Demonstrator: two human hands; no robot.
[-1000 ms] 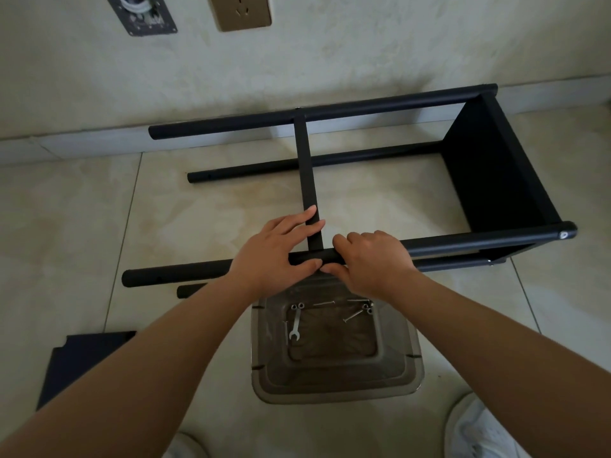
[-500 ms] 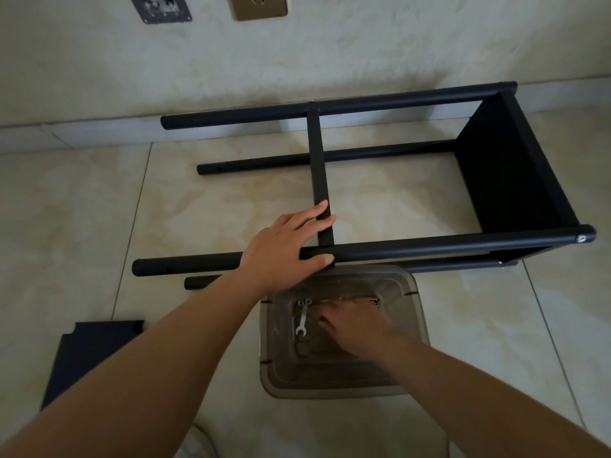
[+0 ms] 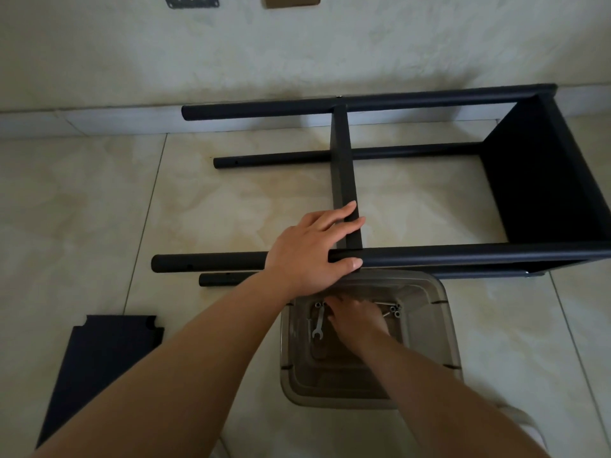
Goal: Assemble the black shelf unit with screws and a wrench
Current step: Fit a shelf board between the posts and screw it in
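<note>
My left hand [image 3: 307, 252] steadies the shelf frame [image 3: 463, 256] while my right hand [image 3: 357, 317] is down in the bin [image 3: 439, 325].

My left hand lies over the near black pole, fingers nearly straight across the upright middle panel [image 3: 342, 166], thumb hooked under the pole. My right hand reaches into the clear bin on the floor, just below that pole; its fingers are hidden, so I cannot tell whether it has hold of anything. A wrench [image 3: 319, 323] lies in the bin beside that hand, and screws [image 3: 395, 310] sit on its other side. The frame lies on its side on the tiled floor [image 3: 82, 209] near the wall, closed by a black panel at the right end. A loose black panel [image 3: 99, 358] lies on the floor to my left.
</note>
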